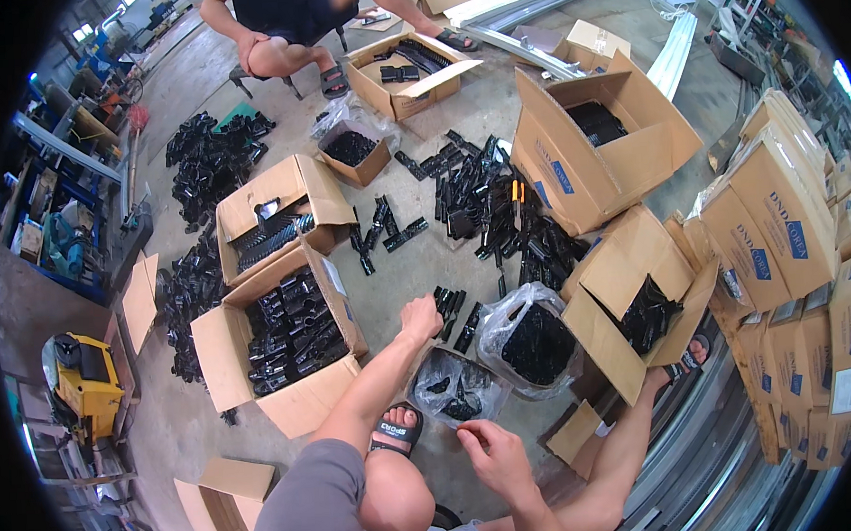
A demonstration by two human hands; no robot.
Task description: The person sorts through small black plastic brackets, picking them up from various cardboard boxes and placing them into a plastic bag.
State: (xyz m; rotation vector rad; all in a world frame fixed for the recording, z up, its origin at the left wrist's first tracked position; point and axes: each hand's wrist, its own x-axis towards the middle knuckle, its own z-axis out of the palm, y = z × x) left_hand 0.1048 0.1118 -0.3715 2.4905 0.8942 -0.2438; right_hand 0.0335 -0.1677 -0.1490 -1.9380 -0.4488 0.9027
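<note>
- Your left hand reaches out across the concrete floor, its fingers curled down onto a small cluster of black plastic pieces lying just in front of it; you cannot tell from here whether it has one pinched.
- Those pieces lie on the floor between the large open box of black parts on your left and a clear bag of black parts on your right.
- Your right hand hovers close to your body with fingers loosely bent, near the rim of a second clear bag that holds a few black pieces; whether it pinches anything cannot be told.
- Your sandalled foot rests just beside that second bag.
- Farther out, a wide scatter of black parts covers the floor, ringed by more open cardboard boxes.
- At the far side another person sits on a low stool beside a further open box.
- Stacked sealed cartons stand at your right.
</note>
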